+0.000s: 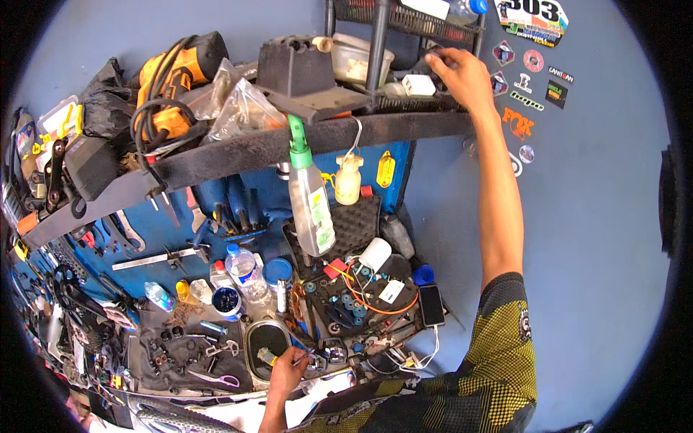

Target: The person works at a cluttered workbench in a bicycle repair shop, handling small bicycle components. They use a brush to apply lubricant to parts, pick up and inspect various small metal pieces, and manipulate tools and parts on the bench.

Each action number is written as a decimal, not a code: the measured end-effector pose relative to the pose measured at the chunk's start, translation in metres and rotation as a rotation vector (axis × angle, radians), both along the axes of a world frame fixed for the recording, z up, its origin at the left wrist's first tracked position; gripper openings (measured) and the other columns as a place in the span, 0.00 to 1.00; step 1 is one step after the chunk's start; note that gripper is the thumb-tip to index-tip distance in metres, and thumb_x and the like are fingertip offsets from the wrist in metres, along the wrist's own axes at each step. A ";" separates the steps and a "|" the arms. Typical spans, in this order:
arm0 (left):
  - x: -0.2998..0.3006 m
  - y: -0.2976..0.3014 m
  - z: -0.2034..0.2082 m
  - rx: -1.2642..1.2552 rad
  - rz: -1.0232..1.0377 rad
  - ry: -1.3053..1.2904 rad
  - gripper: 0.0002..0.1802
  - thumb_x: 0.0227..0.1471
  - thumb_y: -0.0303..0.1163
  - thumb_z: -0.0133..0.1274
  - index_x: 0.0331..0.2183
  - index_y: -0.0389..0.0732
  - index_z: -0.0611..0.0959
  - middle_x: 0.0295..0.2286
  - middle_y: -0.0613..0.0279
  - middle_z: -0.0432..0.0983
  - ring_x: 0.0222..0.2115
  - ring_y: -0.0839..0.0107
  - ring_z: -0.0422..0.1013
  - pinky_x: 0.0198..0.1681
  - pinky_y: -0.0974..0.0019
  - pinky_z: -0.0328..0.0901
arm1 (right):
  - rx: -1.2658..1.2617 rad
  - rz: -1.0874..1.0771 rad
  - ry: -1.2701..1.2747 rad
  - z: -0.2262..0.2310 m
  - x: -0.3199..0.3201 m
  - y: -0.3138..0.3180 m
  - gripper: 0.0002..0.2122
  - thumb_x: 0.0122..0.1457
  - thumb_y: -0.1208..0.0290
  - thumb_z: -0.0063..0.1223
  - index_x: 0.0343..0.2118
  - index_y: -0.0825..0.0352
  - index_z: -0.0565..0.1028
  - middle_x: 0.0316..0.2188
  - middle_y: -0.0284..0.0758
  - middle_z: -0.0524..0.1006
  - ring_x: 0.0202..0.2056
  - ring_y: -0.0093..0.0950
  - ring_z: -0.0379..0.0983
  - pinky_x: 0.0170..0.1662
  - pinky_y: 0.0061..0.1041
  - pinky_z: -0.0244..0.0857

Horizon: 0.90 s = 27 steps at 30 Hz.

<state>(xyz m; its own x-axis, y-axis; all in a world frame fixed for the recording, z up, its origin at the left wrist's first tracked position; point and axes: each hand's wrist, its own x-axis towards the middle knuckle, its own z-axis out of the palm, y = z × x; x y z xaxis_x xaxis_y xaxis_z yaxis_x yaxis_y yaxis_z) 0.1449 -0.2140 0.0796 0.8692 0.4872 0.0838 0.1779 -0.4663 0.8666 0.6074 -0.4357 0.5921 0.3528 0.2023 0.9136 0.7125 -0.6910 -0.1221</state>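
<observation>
My right hand (462,76) is raised to the upper shelf (433,115). Its thumb and fingers close at a dark item beside a white adapter-like block (419,85); what they grip, if anything, is unclear. Low in the view, my left hand (286,372) is closed round what looks like a brush (267,356) with a pale yellow end. That end hangs over an oval metal basin (249,339) with dark contents. Just right of this hand lies a small metal bike part (334,351).
A spray bottle (312,209) hangs off the shelf edge, with a cream bottle (348,180) beside it. An orange power tool (170,79) sits on the shelf. Scissors (216,378), a water bottle (245,274), a blue-filled cup (227,302) and a phone (432,306) lie or stand below.
</observation>
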 end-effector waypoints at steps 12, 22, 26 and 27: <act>0.006 -0.017 0.010 -0.079 -0.020 0.077 0.11 0.59 0.28 0.68 0.40 0.37 0.83 0.34 0.50 0.88 0.38 0.58 0.86 0.36 0.61 0.76 | 0.043 0.129 0.017 -0.009 0.001 0.010 0.23 0.63 0.53 0.61 0.47 0.74 0.84 0.42 0.51 0.86 0.46 0.39 0.85 0.51 0.37 0.74; 0.007 -0.020 0.022 -0.037 0.040 0.115 0.10 0.58 0.25 0.67 0.39 0.34 0.83 0.34 0.49 0.87 0.37 0.56 0.86 0.36 0.60 0.76 | 0.471 0.746 0.212 -0.232 -0.087 0.022 0.04 0.68 0.72 0.63 0.40 0.66 0.86 0.37 0.28 0.87 0.35 0.14 0.77 0.38 0.17 0.70; 0.019 -0.019 0.032 -0.022 0.007 0.116 0.10 0.58 0.25 0.67 0.39 0.34 0.82 0.34 0.49 0.87 0.36 0.56 0.85 0.35 0.59 0.77 | -0.089 0.412 0.861 -0.406 -0.062 0.039 0.09 0.61 0.60 0.66 0.40 0.59 0.85 0.36 0.34 0.87 0.34 0.36 0.84 0.38 0.36 0.75; 0.022 -0.020 0.035 -0.010 0.004 0.115 0.10 0.58 0.25 0.67 0.39 0.34 0.82 0.34 0.50 0.87 0.36 0.56 0.85 0.34 0.59 0.77 | -0.207 0.312 0.988 -0.439 -0.061 0.044 0.11 0.61 0.59 0.66 0.41 0.59 0.84 0.37 0.36 0.87 0.38 0.40 0.84 0.41 0.39 0.75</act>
<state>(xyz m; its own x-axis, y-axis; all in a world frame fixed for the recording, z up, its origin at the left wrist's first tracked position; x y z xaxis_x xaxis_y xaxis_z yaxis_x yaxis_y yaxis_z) 0.1666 -0.2338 0.1146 0.8707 0.4914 -0.0212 0.2782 -0.4564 0.8452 0.5459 -0.3915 0.1527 0.8265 0.5314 0.1858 0.5103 -0.5680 -0.6457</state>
